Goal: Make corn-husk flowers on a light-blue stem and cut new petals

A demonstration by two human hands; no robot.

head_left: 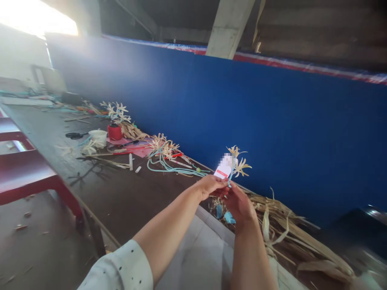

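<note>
My left hand (pixel 211 186) and my right hand (pixel 241 202) meet above the table near the blue wall, fingers closed around the light-blue stem of a craft flower (pixel 242 166). Its pale, dried-husk petals stick up above my fingertips. Just behind my left fingers shows a phone (pixel 223 172) with a bright white screen and a red bar; whether it leans on something or is touched by my hand, I cannot tell. Left of my hands, several finished husk flowers (pixel 165 146) with light-blue stems (pixel 169 168) lie on the table.
Dried husks (pixel 284 217) pile up on the right. Blue scraps (pixel 229 218) lie below my hands. Farther left are a white cup (pixel 98 137), a red thread spool (pixel 114 131) and black scissors (pixel 76 135). A blue wall (pixel 287 133) borders the table; a dark red stool (pixel 27 173) stands left.
</note>
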